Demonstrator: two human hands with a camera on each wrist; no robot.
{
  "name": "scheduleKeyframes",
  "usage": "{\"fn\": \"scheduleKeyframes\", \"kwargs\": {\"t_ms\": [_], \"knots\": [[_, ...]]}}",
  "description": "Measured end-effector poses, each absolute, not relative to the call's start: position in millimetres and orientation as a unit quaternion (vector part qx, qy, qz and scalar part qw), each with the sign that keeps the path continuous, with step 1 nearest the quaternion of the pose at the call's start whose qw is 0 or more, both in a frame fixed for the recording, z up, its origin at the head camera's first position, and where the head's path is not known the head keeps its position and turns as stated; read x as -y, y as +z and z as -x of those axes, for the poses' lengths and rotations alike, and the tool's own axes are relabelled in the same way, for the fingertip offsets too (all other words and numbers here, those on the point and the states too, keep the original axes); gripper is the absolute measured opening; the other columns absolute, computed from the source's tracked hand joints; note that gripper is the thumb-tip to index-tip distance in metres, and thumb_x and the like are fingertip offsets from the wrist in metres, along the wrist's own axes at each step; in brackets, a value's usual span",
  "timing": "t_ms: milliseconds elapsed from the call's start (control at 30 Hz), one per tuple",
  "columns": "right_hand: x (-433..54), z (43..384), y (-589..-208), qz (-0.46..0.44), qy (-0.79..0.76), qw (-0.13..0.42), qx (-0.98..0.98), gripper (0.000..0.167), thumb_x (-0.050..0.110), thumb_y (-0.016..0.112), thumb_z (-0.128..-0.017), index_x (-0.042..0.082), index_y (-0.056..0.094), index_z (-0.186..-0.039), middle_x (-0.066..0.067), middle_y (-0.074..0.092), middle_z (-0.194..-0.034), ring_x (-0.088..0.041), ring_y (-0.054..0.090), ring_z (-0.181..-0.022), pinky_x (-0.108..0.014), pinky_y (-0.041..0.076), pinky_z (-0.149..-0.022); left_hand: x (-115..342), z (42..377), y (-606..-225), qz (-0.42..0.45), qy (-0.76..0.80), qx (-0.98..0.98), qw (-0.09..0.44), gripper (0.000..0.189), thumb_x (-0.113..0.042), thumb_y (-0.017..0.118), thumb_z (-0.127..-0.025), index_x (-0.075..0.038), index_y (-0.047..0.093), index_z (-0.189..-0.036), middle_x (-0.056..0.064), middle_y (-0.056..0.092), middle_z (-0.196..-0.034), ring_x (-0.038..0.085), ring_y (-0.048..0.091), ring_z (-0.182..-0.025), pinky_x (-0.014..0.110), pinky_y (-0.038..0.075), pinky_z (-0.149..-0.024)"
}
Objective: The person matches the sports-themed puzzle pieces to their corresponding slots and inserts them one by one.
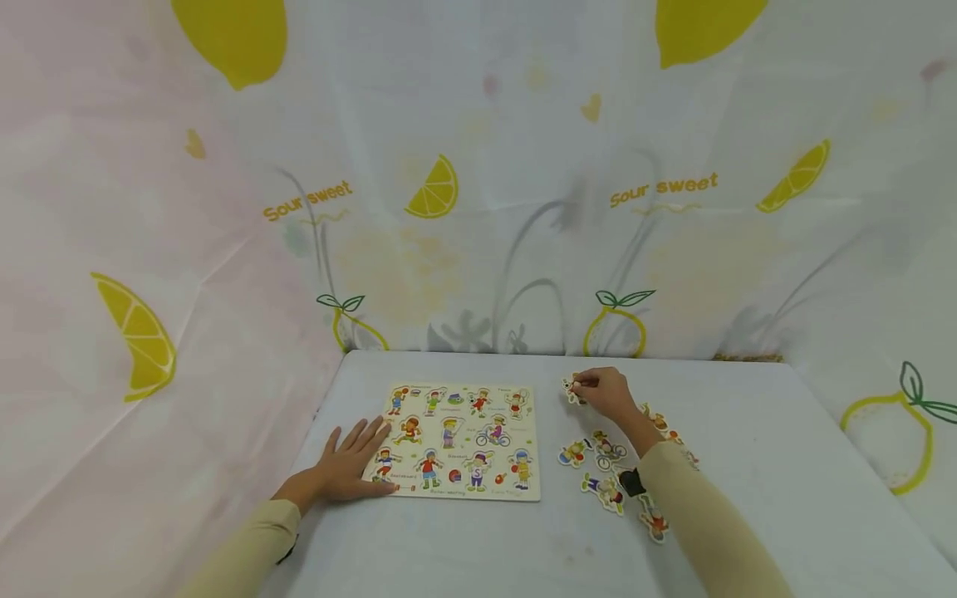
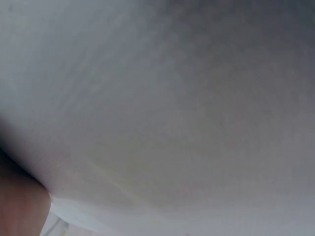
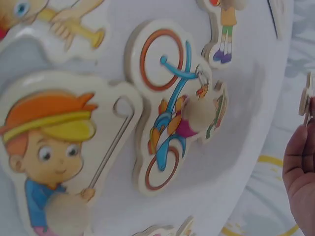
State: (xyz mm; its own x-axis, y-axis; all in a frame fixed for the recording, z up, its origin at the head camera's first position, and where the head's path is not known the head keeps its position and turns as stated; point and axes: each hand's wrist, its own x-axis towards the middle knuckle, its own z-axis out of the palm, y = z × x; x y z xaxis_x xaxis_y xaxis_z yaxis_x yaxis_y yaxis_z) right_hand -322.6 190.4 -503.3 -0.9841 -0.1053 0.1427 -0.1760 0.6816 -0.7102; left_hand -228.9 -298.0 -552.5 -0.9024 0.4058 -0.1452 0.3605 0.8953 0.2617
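Table (image 1: pixel 763 448): white cloth, broad room to its right and near edges. Puzzle board (image 1: pixel 465 450): left of centre, long axis along the far edge. Left hand (image 1: pixel 347 467): fingers spread, touching the board's left edge. Right hand (image 1: pixel 607 394): fingertips pinching a small piece (image 1: pixel 570 388) toward the far edge; its direction cannot be told. Bicycle piece (image 3: pixel 165 110), golfer piece (image 3: pixel 56 157): knobs clear only from the right wrist.
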Motion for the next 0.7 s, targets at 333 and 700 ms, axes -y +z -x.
{"fn": "scheduleKeyframes", "kwargs": {"t_ms": [333, 700], "knots": [[-166, 330, -502, -0.086, 0.392, 0.045, 0.915, 0.019, 0.012, 0.07, -0.091, -0.002, 0.074, -0.104, -0.016, 0.074, -0.093, -0.025, 0.069, -0.079, -0.034, 0.055, -0.066, 307, 236, -564, -0.205, 0.103, -0.97, 0.085, 0.11, -0.082, 0.052, -0.08, -0.023, 0.007, -0.161, 0.006, 0.004, -0.168, 0.038, 0.004, -0.153, 0.07, -0.006, -0.114], [-143, 331, -515, -0.048, 0.422, 0.02, 0.905, 0.018, 0.013, 0.071, -0.09, 0.0, 0.075, -0.101, -0.013, 0.074, -0.09, -0.02, 0.066, -0.074, -0.028, 0.05, -0.06, 308, 238, -577, -0.196, 0.096, -0.973, 0.075, 0.111, -0.085, 0.051, -0.077, -0.02, 0.016, -0.16, 0.005, 0.008, -0.168, 0.035, 0.007, -0.154, 0.068, 0.0, -0.115]]}}
